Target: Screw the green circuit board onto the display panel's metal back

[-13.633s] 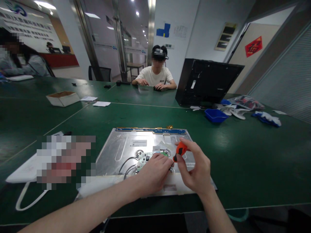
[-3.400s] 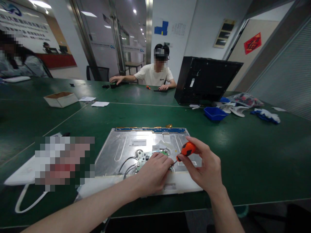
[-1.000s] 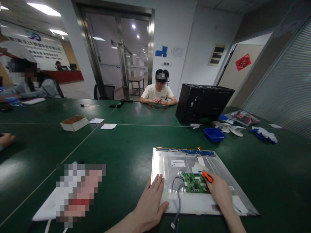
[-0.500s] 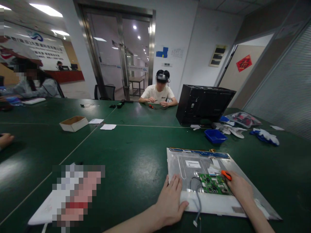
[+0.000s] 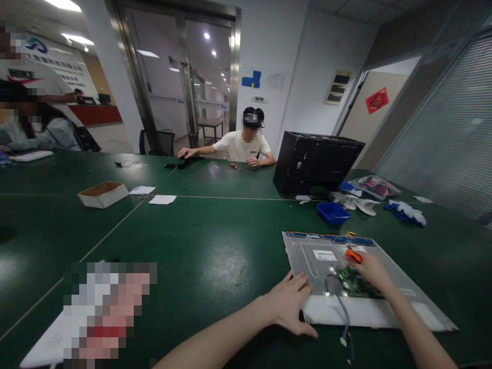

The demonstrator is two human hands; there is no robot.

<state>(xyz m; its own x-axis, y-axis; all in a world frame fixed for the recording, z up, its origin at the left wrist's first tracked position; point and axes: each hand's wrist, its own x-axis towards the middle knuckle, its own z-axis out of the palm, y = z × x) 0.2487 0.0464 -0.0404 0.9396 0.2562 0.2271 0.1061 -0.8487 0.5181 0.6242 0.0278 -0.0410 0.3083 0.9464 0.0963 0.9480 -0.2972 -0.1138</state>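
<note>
A flat silver display panel [image 5: 409, 302] lies on the green table before me. On it sits a green circuit board [image 5: 357, 283], with a grey cable [image 5: 342, 307] hanging over the near edge. My left hand [image 5: 294, 302] rests with fingers spread on the panel's left edge. My right hand [image 5: 367, 265] is closed around an orange-handled screwdriver [image 5: 353, 255], above the panel just beyond the circuit board. The tool's tip cannot be made out. A white label [image 5: 324, 255] is stuck on the panel, and a blue strip board [image 5: 346, 239] runs along its far edge.
Past the panel are a blue tray [image 5: 333, 212], gloves [image 5: 405, 211] and a black monitor housing [image 5: 317, 163]. An open box [image 5: 103, 195] and papers [image 5: 162, 199] lie leftward; a blurred-out sheet [image 5: 49, 333] is near left. Across the table sits a person [image 5: 240, 146].
My right hand has moved the screwdriver from the circuit board's right side to beyond its far edge. The panel appears farther right. The person opposite has stretched an arm out sideways.
</note>
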